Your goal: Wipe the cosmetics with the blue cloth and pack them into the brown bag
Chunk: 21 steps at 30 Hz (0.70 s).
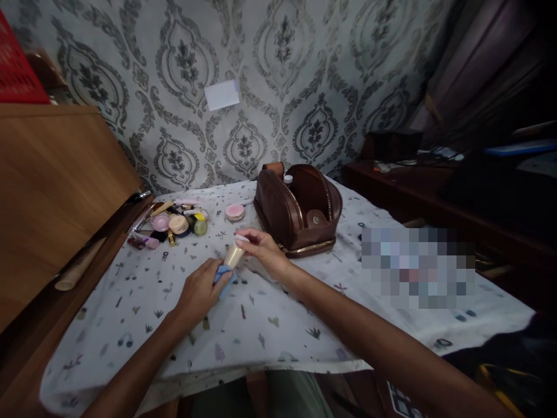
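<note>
Centrally, above the printed tablecloth [278,325], a cream-coloured bottle [234,256]: right hand [263,248] pinching its white-capped end, left hand [200,288] clasping a blue cloth [223,277] against its lower end. Beyond, right: unzipped brown bag [278,209]; left: heaped cosmetics [178,225].

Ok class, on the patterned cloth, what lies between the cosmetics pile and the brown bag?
In the head view, a round pink container and, nearer the brown bag, a slim pale item.

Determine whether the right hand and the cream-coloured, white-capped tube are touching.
Touching: the head view shows the right hand pinching the tube by its cap.
</note>
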{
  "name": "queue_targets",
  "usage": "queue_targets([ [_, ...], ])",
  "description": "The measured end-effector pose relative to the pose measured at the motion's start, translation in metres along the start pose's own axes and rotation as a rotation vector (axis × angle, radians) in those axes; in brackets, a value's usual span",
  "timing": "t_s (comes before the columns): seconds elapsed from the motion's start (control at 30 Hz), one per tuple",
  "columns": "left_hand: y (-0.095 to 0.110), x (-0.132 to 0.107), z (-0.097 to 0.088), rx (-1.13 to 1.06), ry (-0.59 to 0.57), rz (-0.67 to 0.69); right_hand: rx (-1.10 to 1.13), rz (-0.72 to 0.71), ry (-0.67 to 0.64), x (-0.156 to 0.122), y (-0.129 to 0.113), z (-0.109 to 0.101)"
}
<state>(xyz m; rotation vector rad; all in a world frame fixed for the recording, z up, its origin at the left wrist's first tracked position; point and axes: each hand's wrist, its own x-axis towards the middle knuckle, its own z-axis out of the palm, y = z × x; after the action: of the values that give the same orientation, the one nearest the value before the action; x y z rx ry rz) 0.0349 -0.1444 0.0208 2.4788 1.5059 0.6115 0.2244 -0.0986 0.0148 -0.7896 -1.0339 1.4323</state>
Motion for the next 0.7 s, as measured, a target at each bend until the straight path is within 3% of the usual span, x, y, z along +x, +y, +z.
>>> queue_targets([
  [0.2, -0.008, 0.002, -0.021, 0.207, 0.050, 0.029, -0.183, -0.112, 0.044, -0.001, -0.001, 0.002],
  [0.4, 0.016, 0.024, -0.019, 0.373, 0.319, 0.179, -0.237, -0.120, 0.009, -0.002, 0.001, 0.002],
  [0.53, 0.029, 0.034, -0.006, 0.456, 0.213, 0.171, -0.238, -0.116, -0.020, -0.002, 0.000, 0.001],
  [0.7, 0.004, 0.029, -0.005, 0.312, 0.075, 0.101, -0.229, -0.047, 0.030, 0.003, 0.002, -0.004],
])
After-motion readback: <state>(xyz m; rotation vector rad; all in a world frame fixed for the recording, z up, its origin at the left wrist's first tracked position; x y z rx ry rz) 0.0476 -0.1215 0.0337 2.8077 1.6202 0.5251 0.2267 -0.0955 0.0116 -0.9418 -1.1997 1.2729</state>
